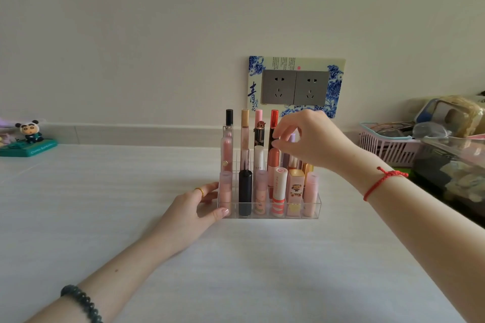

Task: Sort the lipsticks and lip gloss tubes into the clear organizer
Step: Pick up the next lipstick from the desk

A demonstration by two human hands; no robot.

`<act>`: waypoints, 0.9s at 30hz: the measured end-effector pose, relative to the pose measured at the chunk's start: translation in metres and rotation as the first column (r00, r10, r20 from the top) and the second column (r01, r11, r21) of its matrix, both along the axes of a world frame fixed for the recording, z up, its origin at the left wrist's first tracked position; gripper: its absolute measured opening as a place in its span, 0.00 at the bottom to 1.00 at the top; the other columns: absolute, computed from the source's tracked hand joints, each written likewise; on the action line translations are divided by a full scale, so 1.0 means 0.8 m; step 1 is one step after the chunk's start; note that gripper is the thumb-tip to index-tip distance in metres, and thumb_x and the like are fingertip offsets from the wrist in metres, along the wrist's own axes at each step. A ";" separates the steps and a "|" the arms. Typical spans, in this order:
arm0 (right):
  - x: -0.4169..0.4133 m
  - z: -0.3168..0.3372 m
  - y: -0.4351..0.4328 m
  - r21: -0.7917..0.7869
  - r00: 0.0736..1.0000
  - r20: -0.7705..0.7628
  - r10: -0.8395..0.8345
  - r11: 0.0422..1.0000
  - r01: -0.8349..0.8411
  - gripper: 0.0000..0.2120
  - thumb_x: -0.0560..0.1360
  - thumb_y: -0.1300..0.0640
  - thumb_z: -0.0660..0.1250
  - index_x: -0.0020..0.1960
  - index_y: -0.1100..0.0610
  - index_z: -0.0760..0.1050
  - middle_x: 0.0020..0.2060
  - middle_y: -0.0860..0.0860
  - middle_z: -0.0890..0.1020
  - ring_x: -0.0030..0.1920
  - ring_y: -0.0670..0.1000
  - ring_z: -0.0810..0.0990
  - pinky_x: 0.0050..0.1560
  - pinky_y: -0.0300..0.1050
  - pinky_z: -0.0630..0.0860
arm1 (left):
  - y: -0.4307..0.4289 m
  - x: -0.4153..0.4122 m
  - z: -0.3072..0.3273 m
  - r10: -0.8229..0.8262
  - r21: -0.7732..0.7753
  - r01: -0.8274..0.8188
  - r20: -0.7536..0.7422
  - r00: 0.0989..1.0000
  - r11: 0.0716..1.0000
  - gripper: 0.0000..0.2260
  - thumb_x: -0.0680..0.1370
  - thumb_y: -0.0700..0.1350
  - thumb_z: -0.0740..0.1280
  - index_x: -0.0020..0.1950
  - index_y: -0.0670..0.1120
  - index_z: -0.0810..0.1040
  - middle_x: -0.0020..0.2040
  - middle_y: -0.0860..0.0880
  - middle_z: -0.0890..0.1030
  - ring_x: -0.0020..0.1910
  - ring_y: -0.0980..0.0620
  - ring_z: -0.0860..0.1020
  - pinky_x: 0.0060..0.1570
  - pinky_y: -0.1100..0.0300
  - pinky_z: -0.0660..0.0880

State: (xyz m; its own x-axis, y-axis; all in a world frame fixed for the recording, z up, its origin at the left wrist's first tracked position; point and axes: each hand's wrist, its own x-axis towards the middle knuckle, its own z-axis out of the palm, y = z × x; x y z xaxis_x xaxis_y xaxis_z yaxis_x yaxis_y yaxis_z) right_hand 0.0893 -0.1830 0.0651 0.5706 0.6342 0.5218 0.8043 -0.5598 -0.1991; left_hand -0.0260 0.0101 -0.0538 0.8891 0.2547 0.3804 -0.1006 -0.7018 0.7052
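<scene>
1. I see the clear organizer (312, 207) upright at the centre of the white bench (105, 191), packed with lipsticks and gloss tubes standing in rows.
2. My left hand (194, 207) lies palm down at the organizer's 9 o'clock side, fingers (221, 212) spread and pressed flat against its wall, gripping nothing.
3. My right hand (307, 139) reaches in from 3 o'clock, wrist raised, fingertips (275, 143) pinched narrow at the red-capped tube (273, 123) in the back row.
</scene>
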 end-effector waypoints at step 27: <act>0.002 0.000 0.011 -0.215 0.998 0.066 0.013 0.977 0.001 0.07 0.70 0.55 0.68 0.46 0.53 0.81 0.38 0.46 0.83 0.38 0.47 0.79 0.50 0.45 0.76 | -0.001 0.000 0.001 0.002 -0.005 -0.002 0.003 1.000 1.000 0.22 0.72 0.46 0.70 0.65 0.49 0.71 0.57 0.54 0.79 0.57 0.61 0.76 0.57 0.69 0.68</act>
State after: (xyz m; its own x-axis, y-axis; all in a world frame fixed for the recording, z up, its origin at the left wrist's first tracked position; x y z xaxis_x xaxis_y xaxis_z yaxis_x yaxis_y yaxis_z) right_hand 0.0909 -0.1742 0.0650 0.5350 0.7390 0.4094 0.8152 -0.5788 -0.0206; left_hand -0.0263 0.0095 -0.0531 0.8873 0.2584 0.3820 -0.1014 -0.6989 0.7080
